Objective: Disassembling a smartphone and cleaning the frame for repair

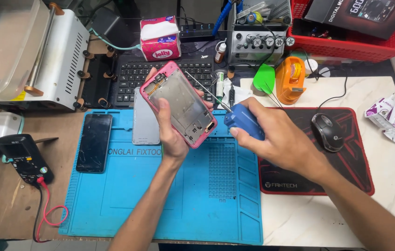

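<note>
My left hand point(169, 125) holds a pink phone frame point(179, 104) with its bare metal inside facing up, tilted above a blue repair mat point(160, 200). My right hand point(276, 137) grips a blue-handled screwdriver point(244, 122). Its thin shaft points up and left, passing just over the frame's upper right edge. A grey phone back cover point(144, 125) lies on the mat behind my left hand. Further left on the mat lies a black phone point(94, 143) with a cracked screen.
A multimeter point(24, 159) with red lead sits at the left. A keyboard point(134, 76), tissue pack point(160, 38) and white machine point(44, 56) are at the back. A mouse point(327, 132) rests on a black-red pad point(346, 176); orange tape dispenser point(290, 79) and red basket point(360, 44) behind.
</note>
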